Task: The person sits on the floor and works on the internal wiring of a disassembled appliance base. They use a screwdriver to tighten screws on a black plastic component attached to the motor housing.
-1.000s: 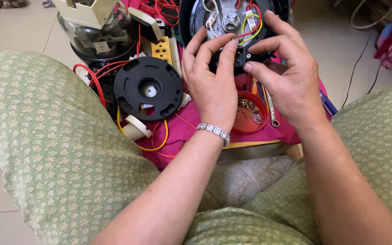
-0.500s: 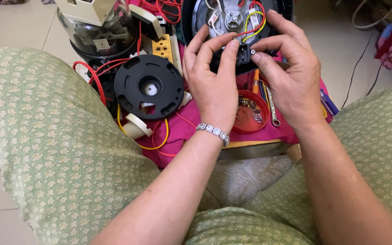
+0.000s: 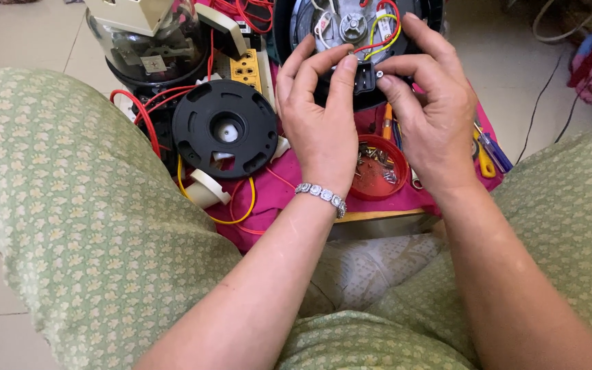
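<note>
Both hands work on an opened round black appliance base [image 3: 289, 27] with red and yellow wires [image 3: 378, 34] and a metal hub showing inside. My left hand [image 3: 320, 116], with a silver bracelet on the wrist, pinches a small black socket part [image 3: 364, 77] at the base's near rim between thumb and forefinger. My right hand [image 3: 429, 113] grips the same black part from the right side, fingers curled over the rim. The part stays attached to the base by its wires.
A black round cover disc [image 3: 224, 128] lies left of the hands on a pink cloth [image 3: 289, 195]. A red lid with screws [image 3: 378, 168] sits under the hands. Screwdrivers [image 3: 488, 154] lie at right. A clear jar appliance [image 3: 149, 44] and a yellow socket strip [image 3: 248, 68] stand behind. My knees flank the low table.
The view has shifted slightly. My fingers have closed tighter around the black socket part; the hands stay in place on the base's rim.
</note>
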